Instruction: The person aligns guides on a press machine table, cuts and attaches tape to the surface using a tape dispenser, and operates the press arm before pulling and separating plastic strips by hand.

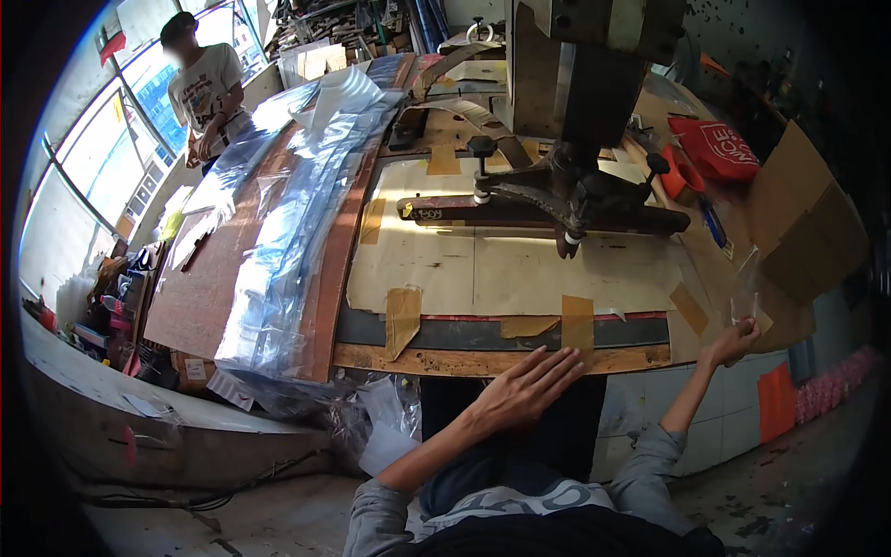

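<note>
My left hand (527,390) lies flat with its fingers stretched out at the front wooden edge of the work surface, the fingertips by a strip of brown tape (577,323). Off to the right, my right hand (733,343) pinches a small clear plastic piece (745,299), which stands up above the fingers. A pale board (427,269), taped at its edges, lies in front of me. Above the board is the dark metal bar (548,215) of a press.
Long sheets of clear plastic (297,232) cover the brown panel at left. A person (206,88) stands at the back left. On the right are a red bag (713,148), an orange-red cup (682,174), a blue tool (713,223) and an open cardboard box (803,213).
</note>
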A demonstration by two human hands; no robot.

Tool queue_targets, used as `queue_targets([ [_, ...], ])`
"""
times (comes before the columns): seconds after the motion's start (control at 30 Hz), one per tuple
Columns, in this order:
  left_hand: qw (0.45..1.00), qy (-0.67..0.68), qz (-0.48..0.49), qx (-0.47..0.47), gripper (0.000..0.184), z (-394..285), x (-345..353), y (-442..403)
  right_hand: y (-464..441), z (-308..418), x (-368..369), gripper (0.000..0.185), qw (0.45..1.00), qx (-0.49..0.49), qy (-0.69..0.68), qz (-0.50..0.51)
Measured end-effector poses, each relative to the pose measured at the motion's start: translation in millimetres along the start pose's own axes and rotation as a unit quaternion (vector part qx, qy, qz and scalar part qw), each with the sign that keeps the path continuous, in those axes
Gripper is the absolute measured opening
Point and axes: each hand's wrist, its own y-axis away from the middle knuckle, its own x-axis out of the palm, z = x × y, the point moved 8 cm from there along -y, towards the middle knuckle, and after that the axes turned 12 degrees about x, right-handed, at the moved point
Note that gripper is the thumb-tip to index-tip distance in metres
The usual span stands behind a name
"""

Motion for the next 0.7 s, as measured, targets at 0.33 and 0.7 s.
queue_targets([
  [0.33, 0.855, -0.249, -0.288, -0.353, 0.044, 44, -20, 129, 1, 0, 6, 0.030, 0.999, -0.006, 0.011, 0.036],
  [0.7, 0.835, -0.310, -0.339, -0.304, 0.046, 37, -6, 136, 12, 4, 4, 0.027, 0.993, 0.023, -0.083, 0.078],
])
